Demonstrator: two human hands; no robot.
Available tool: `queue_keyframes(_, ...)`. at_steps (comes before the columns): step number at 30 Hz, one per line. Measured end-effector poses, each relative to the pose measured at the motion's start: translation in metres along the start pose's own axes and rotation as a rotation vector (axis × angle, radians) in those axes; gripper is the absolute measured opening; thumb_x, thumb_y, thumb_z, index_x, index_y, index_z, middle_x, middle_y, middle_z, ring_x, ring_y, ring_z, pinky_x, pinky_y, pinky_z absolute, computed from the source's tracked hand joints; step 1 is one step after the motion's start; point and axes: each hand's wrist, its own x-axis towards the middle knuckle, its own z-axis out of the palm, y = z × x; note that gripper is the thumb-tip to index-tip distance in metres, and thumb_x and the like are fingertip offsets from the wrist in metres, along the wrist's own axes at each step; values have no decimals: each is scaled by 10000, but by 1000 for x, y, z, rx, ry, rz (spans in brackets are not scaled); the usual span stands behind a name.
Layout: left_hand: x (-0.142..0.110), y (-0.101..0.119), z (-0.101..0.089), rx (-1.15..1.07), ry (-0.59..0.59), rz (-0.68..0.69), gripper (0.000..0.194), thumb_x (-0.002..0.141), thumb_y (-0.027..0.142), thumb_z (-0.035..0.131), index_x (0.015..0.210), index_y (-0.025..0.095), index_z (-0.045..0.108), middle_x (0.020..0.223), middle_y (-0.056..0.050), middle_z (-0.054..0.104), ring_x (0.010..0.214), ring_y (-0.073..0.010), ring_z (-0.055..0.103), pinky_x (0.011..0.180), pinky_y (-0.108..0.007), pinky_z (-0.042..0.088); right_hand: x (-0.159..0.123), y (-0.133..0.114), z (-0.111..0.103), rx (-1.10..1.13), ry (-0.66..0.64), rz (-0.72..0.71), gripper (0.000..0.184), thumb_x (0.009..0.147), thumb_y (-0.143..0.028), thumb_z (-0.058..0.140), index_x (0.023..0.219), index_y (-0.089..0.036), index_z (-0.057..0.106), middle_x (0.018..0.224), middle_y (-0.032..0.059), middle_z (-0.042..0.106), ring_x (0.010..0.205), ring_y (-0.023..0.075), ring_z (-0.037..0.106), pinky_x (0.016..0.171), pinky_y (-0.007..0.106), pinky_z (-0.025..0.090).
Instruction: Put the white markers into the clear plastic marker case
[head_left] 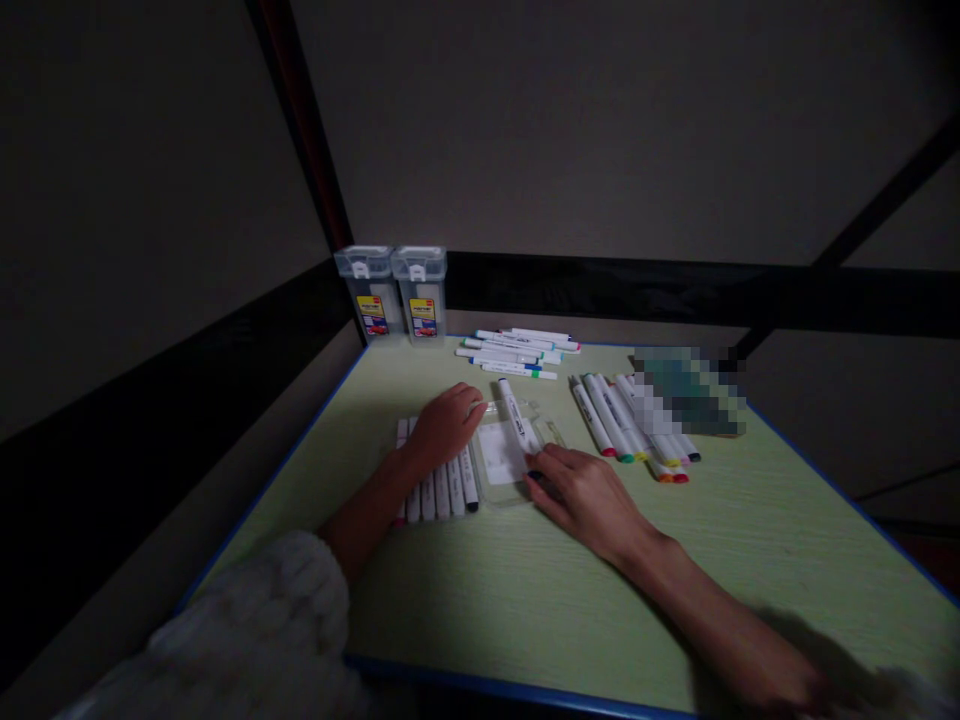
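Note:
Between my hands lies a clear plastic case (496, 492) with a white sheet of paper (496, 455) in it. A white marker (513, 408) slants over the case, its lower, dark-capped end pinched in the fingers of my right hand (581, 495). My left hand (448, 425) reaches over a row of white markers (442, 495) to the case's left edge. Its fingers are curled near the rim, and their tips are partly hidden, so I cannot tell whether they grip it.
Two clear lidded boxes (422, 285) stand at the table's back left corner. Several thin markers (517, 347) lie loose at the back. More white markers (611, 420) with coloured ends lie to the right, beside a blurred flat greenish item (694, 390). The pale green table (495, 600) has blue edges.

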Motion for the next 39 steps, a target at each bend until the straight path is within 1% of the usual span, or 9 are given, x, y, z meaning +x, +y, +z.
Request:
queue_keyframes(4,0,0,-1,7,-5,3,176,826,221,369,795,155,529,821,-43,560,782,-152,519,744,-292,421,-2,4,-1,5,56,-19,194,850,-213,386,781,-139,552,697,38,541,620,138,534,571,231,371)
queue_keyframes(10,0,-2,-1,-14,-9,11,177,824,220,369,784,154,528,823,-46,557,795,-152,521,750,-288,419,-2,8,-3,-38,119,-16,203,847,-210,394,767,-139,567,671,31,536,583,125,523,548,222,358)
queue_keyframes(13,0,-3,0,-13,-8,10,183,826,222,364,779,155,528,820,-44,556,794,-151,521,749,-291,419,-2,11,-4,-59,121,13,210,846,-215,393,770,-141,574,671,31,539,579,121,516,546,220,352)
queue_keyframes(17,0,-2,1,-14,-8,13,182,826,227,366,789,156,530,825,-44,555,790,-151,521,746,-295,421,-3,18,-6,-93,115,87,216,840,-225,393,784,-139,582,690,43,556,579,126,520,530,226,337)
queue_keyframes(22,0,-1,-1,-18,-22,5,181,826,226,368,789,157,532,828,-42,558,794,-151,521,749,-300,424,-4,25,-9,-148,122,182,200,817,-236,404,740,-156,569,710,46,581,562,127,521,507,235,299)
queue_keyframes(28,0,-1,-2,-13,-26,3,180,828,222,369,793,153,531,835,-48,562,799,-151,524,752,-293,425,-5,30,-11,-251,114,267,154,783,-238,442,684,-166,537,676,31,583,526,128,516,470,243,236)
queue_keyframes(32,0,-1,-1,-7,-28,7,172,825,219,377,806,149,533,845,-53,565,804,-154,525,757,-294,425,-6,33,-12,-285,103,300,129,765,-228,452,692,-169,540,672,24,588,517,128,518,461,247,214)
queue_keyframes(39,0,0,-1,6,-35,4,176,825,223,379,816,145,537,847,-56,569,804,-160,528,755,-304,428,-5,33,-12,-286,72,347,119,743,-192,450,686,-173,553,693,30,609,510,118,525,462,252,213)
